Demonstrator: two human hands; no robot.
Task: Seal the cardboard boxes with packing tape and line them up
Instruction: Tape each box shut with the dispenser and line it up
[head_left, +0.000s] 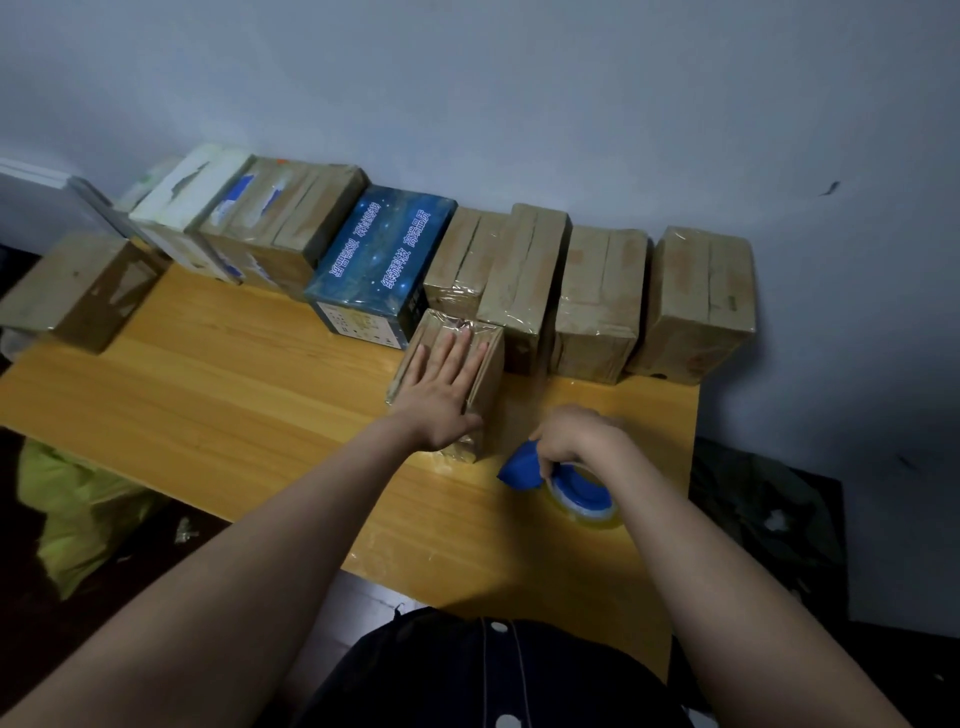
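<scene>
A small brown cardboard box (488, 374) lies on the wooden table (234, 395), shiny clear tape across its top. My left hand (441, 389) lies flat on it with fingers straight. To its right, my right hand (576, 441) grips a blue tape dispenser (566, 486) with a clear tape roll, resting on the table close to the box's near end. Behind, several taped brown boxes (597, 301) stand in a row along the wall, with a dark blue printed box (379, 260) among them.
A white box (187, 202) and another brown box (280, 223) continue the row to the left. One open brown box (78, 291) sits at the table's left end. A yellow-green bag (78, 514) lies on the floor left of the table.
</scene>
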